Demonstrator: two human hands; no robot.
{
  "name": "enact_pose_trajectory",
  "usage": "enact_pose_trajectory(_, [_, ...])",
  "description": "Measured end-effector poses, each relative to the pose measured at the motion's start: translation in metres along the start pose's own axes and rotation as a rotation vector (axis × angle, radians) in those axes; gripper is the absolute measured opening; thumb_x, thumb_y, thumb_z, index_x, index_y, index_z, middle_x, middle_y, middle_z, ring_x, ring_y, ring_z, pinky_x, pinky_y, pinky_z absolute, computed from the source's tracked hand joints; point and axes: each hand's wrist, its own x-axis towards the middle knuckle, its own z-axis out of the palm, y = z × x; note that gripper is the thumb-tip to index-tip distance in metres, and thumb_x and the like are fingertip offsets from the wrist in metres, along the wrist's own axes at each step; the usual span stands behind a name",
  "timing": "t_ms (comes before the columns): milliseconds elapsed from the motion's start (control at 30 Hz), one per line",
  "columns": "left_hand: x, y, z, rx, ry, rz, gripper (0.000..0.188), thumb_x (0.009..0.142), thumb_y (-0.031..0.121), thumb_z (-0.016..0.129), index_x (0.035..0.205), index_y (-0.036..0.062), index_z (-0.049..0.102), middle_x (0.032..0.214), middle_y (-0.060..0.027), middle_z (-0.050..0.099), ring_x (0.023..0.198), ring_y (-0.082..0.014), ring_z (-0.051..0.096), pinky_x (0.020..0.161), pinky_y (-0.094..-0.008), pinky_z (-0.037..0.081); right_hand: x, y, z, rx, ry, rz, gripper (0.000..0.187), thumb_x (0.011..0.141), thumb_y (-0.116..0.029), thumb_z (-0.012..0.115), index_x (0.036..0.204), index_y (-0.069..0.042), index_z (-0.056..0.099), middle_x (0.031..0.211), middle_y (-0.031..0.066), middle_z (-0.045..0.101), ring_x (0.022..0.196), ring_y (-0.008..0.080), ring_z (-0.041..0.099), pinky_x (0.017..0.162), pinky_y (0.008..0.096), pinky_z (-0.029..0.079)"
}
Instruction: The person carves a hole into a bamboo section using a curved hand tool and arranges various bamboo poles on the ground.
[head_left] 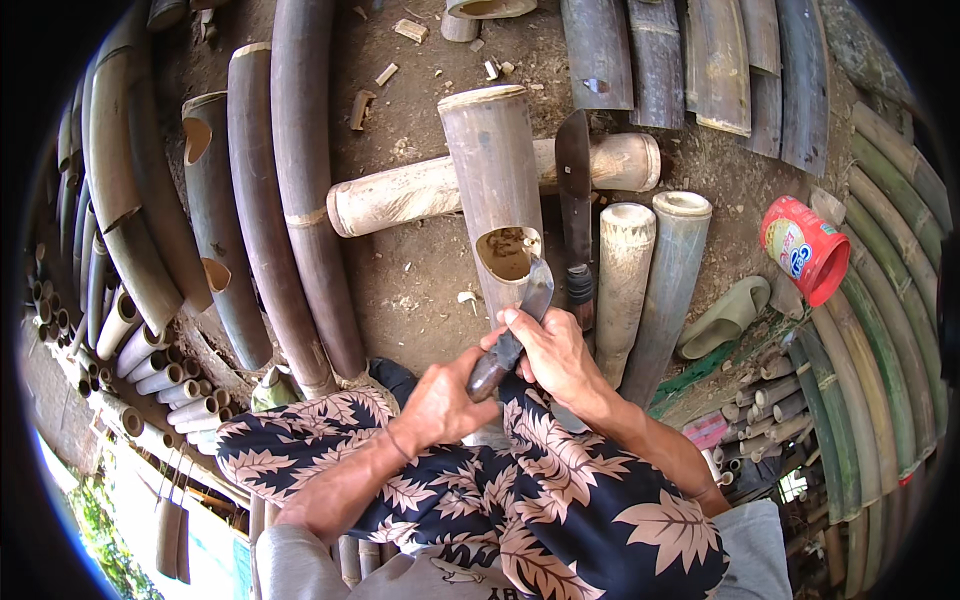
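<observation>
A wide bamboo tube (492, 160) slants toward me, with an oval hole cut in its upper side. Its far end rests on a pale bamboo log (395, 197) lying crosswise. At the hole's near rim is the broad blade of a short knife (539, 285). My left hand (440, 405) is closed round the knife's dark handle. My right hand (560, 355) is closed on the knife further up, by the blade's base, thumb pointing forward. Pale shavings lie in the hole. A long machete (573, 170) leans on the log just right of the tube.
Two short bamboo tubes (627, 280) stand at the right, near a green clog (728, 318) and a red tin (812, 250). Long dark bamboo poles (300, 150) line the left. Split bamboo pieces (715, 60) lie far right. Wood chips (410, 30) dot the dirt floor.
</observation>
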Motion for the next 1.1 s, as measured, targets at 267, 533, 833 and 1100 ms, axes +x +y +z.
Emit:
enact_pose_trajectory(267, [0.018, 0.018, 0.061, -0.344, 0.155, -0.025, 0.073, 0.078, 0.012, 0.071, 0.143, -0.0046, 0.043, 0.103, -0.0205, 0.071, 0.097, -0.0227, 0.071, 0.088, -0.0338, 0.053, 0.008, 0.001, -0.011, -0.347, 0.184, -0.188, 0.038, 0.105, -0.029, 0.05, 0.099, 0.005, 0.066, 0.07, 0.0119, 0.07, 0.062, 0.0195, 0.066, 0.062, 0.0344, 0.051])
enact_pose_trajectory(533, [0.022, 0.014, 0.087, -0.348, 0.257, 0.19, 0.075, 0.08, 0.018, 0.075, 0.143, -0.0037, 0.041, 0.117, -0.0231, 0.067, 0.111, -0.0244, 0.067, 0.093, -0.0349, 0.052, -0.008, 0.013, -0.025, -0.369, 0.148, -0.336, 0.031, 0.102, -0.028, 0.054, 0.1, 0.002, 0.061, 0.076, 0.012, 0.066, 0.071, 0.0226, 0.066, 0.069, 0.0373, 0.052])
enact_pose_trajectory(833, [0.05, 0.073, 0.044, -0.642, -0.265, 0.401, 0.095, 0.077, 0.044, 0.083, 0.141, -0.0084, 0.037, 0.129, -0.0233, 0.052, 0.124, -0.0326, 0.05, 0.107, -0.0405, 0.042, -0.053, -0.068, -0.099, -1.201, -0.061, -0.716, 0.055, 0.079, -0.017, 0.072, 0.131, -0.01, 0.054, 0.093, 0.0128, 0.055, 0.08, 0.0317, 0.064, 0.065, 0.0433, 0.054])
enact_pose_trajectory(1100, [0.076, 0.107, 0.064, -1.944, -0.09, 0.013, 0.03, 0.104, 0.041, 0.046, 0.103, 0.0144, 0.059, 0.07, 0.0023, 0.043, 0.068, -0.014, 0.041, 0.068, -0.03, 0.036, -0.008, -0.129, -0.081, -1.66, -0.352, -0.595, 0.021, 0.077, -0.017, 0.071, 0.092, -0.004, 0.066, 0.078, 0.0145, 0.071, 0.075, 0.0326, 0.071, 0.064, 0.0417, 0.055])
